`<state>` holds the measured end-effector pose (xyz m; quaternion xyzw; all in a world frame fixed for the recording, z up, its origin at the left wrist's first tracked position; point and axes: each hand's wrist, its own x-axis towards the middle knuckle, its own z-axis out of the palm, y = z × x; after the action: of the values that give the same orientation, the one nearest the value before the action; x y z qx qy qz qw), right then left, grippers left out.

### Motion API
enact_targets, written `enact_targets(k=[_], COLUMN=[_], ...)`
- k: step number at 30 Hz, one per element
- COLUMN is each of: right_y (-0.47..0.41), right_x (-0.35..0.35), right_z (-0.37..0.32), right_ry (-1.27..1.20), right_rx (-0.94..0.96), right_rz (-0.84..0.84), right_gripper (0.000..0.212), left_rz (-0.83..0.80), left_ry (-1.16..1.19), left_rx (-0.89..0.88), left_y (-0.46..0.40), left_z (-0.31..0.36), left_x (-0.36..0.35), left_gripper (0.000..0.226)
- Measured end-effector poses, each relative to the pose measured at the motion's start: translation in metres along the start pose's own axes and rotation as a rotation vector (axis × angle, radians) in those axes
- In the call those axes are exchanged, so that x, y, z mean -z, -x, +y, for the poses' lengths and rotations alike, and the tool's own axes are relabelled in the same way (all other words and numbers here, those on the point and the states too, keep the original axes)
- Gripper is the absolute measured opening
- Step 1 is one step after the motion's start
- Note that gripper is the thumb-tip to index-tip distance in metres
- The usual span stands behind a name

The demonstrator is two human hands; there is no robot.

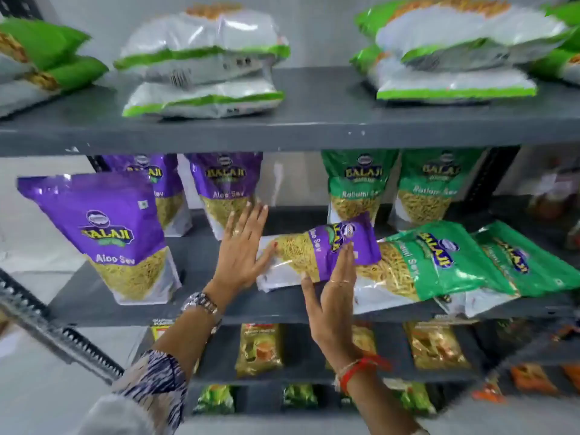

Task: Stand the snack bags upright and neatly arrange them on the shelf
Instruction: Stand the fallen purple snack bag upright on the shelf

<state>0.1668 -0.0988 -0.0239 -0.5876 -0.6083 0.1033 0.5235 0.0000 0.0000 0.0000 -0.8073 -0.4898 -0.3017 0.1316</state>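
A purple Aloo Sev bag (317, 252) lies on its side on the middle shelf (282, 309). My left hand (243, 246) presses flat against its bottom end, fingers spread. My right hand (335, 284) grips its front edge, thumb under and fingers over the purple part. Next to it on the right two green Ratlami Sev bags (439, 262) (527, 262) lie flat, overlapping. One purple bag (106, 233) stands upright at the front left, two more (157, 183) (226, 186) stand behind it, and two green bags (357, 183) (439, 186) stand at the back right.
The top shelf (314, 120) holds stacks of white and green bags (204, 64) lying flat. Lower shelves hold small yellow and green packets (260, 350). A slotted metal upright (62, 334) runs diagonally at the left. A bare gap sits between the front purple bag and my left hand.
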Motion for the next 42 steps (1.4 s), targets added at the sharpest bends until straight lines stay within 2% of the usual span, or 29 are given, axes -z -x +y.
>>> enact_targets(k=[2,5,7,10,12,15,17,21,24,26,29,33,36,42], right_y=[0.011,0.020,0.008,-0.013,-0.022,-0.024,-0.021,-0.016,-0.021,-0.025,-0.026,-0.030,-0.032,-0.036], right_x=[-0.021,-0.049,-0.059,-0.068,-0.070,-0.068,-0.066,-0.063,-0.059,-0.055,-0.047,-0.031,-0.020,-0.019], right_z=[-0.005,-0.010,-0.010,-0.001,0.002,0.012,0.015,0.018,0.017,0.015,0.008,-0.007,-0.022,-0.037], right_ry=[-0.182,-0.404,-0.522,-0.665,-0.832,-0.936,-0.963,-1.001,-0.865,-0.796,-0.747,-0.732,-0.783,-0.832], right_rx=[-0.231,-0.504,-0.662,-0.911,-1.072,-1.110,-1.086,-1.021,-1.003,-0.968,-0.893,-0.826,-0.709,-0.497], right_rz=[0.034,0.111,0.196,0.344,0.324,0.327,0.326,0.274,0.268,0.271,0.235,0.139,0.056,-0.069], right_gripper=[0.082,0.077,0.064,0.029,0.028,0.018,0.011,0.010,0.009,0.017,0.020,0.018,0.017,0.015], left_rz=[-0.119,-0.362,-0.543,-0.727,-0.864,-1.010,-1.047,-0.982,-0.883,-0.755,-0.548,-0.310,-0.193,0.012], left_ry=[0.079,0.016,0.002,0.173,0.354,0.551,0.660,0.951,1.150,1.145,1.112,1.225,1.294,1.332], left_rx=[0.209,0.462,0.490,0.460,0.429,0.467,0.436,0.561,0.782,0.856,0.920,0.934,0.911,0.910], left_y=[-0.011,-0.033,-0.047,-0.070,-0.084,-0.097,-0.095,-0.068,-0.043,-0.026,-0.001,0.026,0.042,0.058], left_z=[-0.012,-0.023,-0.025,-0.024,-0.020,-0.023,-0.030,-0.037,-0.037,-0.039,-0.037,-0.029,-0.029,-0.038], left_x=[-0.013,-0.037,-0.049,-0.061,-0.066,-0.068,-0.065,-0.052,-0.040,-0.033,-0.014,0.019,0.043,0.064], left_gripper=[0.071,0.079,0.074,0.048,0.041,0.038,0.038,0.041,0.035,0.032,0.008,0.025,0.030,0.030])
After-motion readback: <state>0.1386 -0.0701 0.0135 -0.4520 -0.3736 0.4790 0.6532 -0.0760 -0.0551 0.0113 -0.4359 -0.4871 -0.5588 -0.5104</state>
